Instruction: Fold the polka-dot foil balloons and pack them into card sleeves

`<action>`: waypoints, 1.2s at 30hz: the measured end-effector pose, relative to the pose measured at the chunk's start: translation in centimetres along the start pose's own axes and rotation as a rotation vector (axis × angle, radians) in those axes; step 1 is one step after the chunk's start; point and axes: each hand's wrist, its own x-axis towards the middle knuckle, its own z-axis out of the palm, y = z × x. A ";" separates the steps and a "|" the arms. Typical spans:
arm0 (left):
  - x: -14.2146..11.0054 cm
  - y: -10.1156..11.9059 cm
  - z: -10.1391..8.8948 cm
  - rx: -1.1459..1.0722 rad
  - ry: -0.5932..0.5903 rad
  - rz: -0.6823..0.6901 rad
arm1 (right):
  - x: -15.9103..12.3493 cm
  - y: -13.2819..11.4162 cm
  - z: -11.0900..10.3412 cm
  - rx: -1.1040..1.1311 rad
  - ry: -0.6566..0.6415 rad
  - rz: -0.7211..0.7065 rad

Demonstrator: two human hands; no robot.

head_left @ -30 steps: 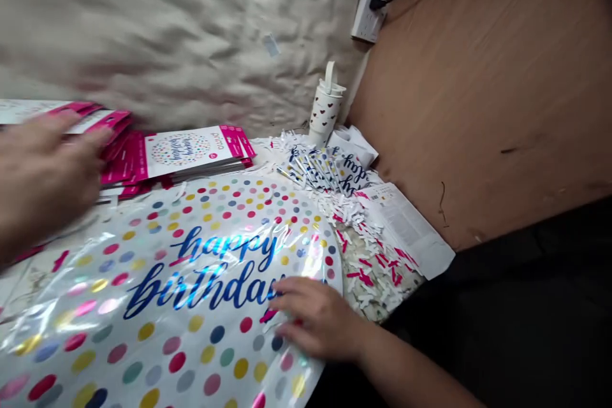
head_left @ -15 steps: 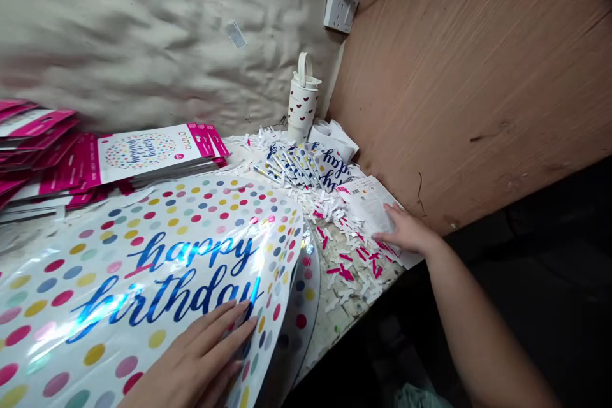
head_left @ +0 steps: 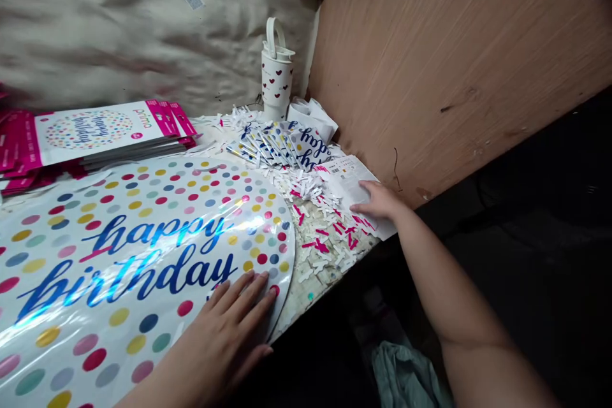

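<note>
A large round foil balloon (head_left: pixel 157 194), flat and white with coloured dots and blue "happy birthday" lettering, covers the left and front of the table. My left hand (head_left: pixel 234 312) lies flat on its right part, fingers stretched out. Farther right, my right hand (head_left: pixel 380 201) rests on white printed packets (head_left: pixel 351 172) near the table's edge. Its thumb and fingers are apart; how the fingertips meet the packet is hard to see. Folded foil balloons (head_left: pixel 287 143) lie fanned out behind the packets.
Pink-and-white balloon packets (head_left: pixel 95 131) are stacked at the back left. A white tumbler with hearts (head_left: pixel 276 83) stands near the corner, beside a curled white sheet (head_left: pixel 313 118). White and pink paper scraps (head_left: pixel 329 229) litter the table. A wooden panel (head_left: pixel 430 64) borders the right.
The balloon's right edge now lies flat, where it was lifted and showed another dotted sheet beneath. My left hand presses flatter near that edge. The view has shifted; my right hand stays at the packets.
</note>
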 end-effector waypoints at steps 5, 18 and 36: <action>0.1 -0.5 0.7 -0.053 0.040 0.001 | -0.2 1.5 -1.7 0.039 -0.007 -0.020; 0.1 -0.2 0.6 -0.097 0.003 -0.045 | 0.2 -1.4 1.6 -0.060 0.082 -0.038; -0.2 -0.2 0.7 -0.114 -0.005 -0.053 | 1.4 -2.4 1.7 -0.134 0.008 0.033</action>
